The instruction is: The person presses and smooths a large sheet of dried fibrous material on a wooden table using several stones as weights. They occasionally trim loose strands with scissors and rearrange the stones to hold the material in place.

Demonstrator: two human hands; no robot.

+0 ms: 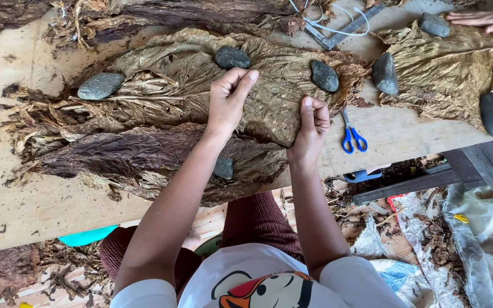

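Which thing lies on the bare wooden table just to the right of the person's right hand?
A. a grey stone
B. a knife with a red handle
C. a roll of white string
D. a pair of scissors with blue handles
D: the blue-handled scissors lie on the bare wooden table just right of the right hand, which pinches the edge of the big dried leaf.

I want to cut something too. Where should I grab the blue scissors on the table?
Take the blue scissors by their two blue loop handles, which lie toward the near table edge. The blades point away, toward the dried leaves, so a grip from the near side looks safest. The right hand is closest to them, and nothing covers the handles.
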